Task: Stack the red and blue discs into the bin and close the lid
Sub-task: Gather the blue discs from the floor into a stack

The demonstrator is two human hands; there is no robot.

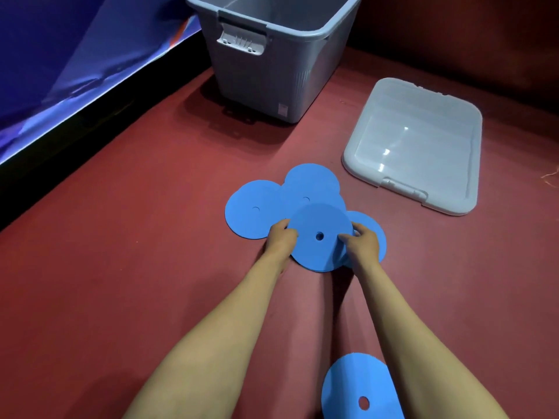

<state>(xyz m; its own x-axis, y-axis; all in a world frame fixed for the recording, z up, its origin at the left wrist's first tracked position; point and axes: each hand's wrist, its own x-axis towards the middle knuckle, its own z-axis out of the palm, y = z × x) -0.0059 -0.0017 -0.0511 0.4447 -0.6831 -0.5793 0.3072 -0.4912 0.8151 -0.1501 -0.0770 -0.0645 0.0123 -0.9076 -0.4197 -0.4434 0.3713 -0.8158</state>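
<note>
Several flat blue discs, each with a small centre hole, lie overlapping on the red floor. My left hand [280, 237] and my right hand [361, 241] grip the opposite edges of the top blue disc [320, 225]. More discs spread to its left [254, 207], behind it [311, 179] and under my right hand [379, 234]. One more blue disc [357, 385] lies near the bottom edge, beside my right forearm. The grey bin [272, 62] stands open at the top centre. Its grey lid [417, 143] lies flat on the floor at right. No red disc shows.
A blue sheet [75, 55] over a dark raised ledge [90, 125] runs diagonally along the left. A dark red wall [469, 34] stands behind the bin and lid. Red floor [136, 252] stretches between the ledge and the discs.
</note>
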